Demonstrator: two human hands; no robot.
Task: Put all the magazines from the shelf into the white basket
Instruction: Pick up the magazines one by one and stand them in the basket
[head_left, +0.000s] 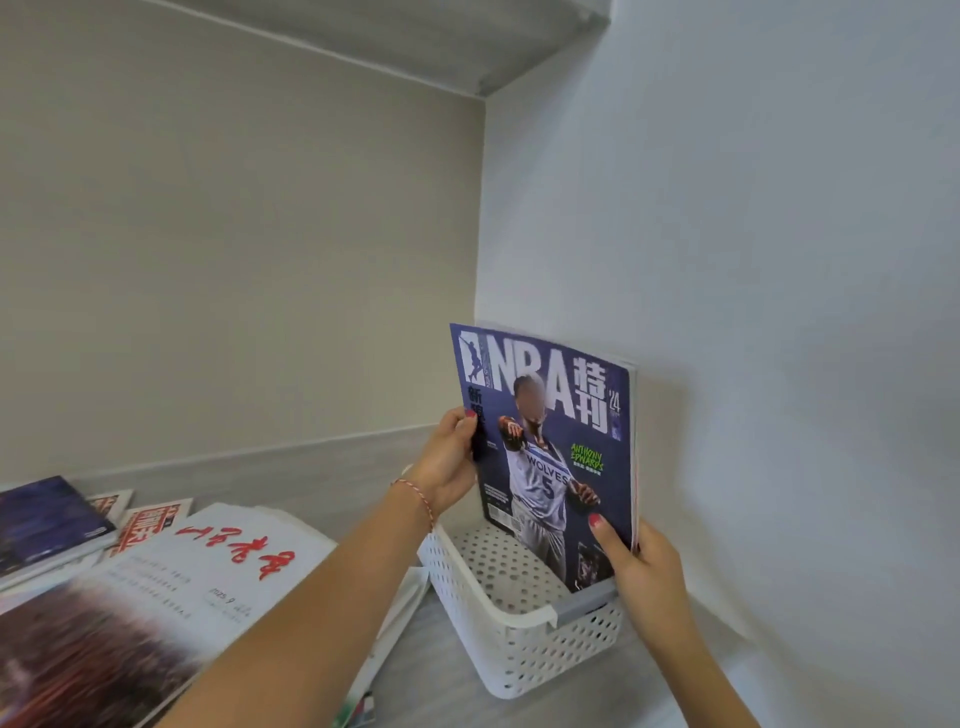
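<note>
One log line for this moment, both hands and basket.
left hand: grips NBA magazine | right hand: grips it | magazine upright, lower edge in white basket | others on shelf

Left-edge magazines (62, 613) cropped, cover print blurred.

I see a beige back wall (234, 260) meeting a white side wall (753, 234) above a grey shelf (322, 467).

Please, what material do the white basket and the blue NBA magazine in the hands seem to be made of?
The white basket looks like moulded plastic with a matte finish: its walls and floor carry regular punched holes and its rim is smooth and rounded. The NBA magazine looks like paper with a glossy printed cover; thin page edges show along its right side, though the sheen is faint.
</note>
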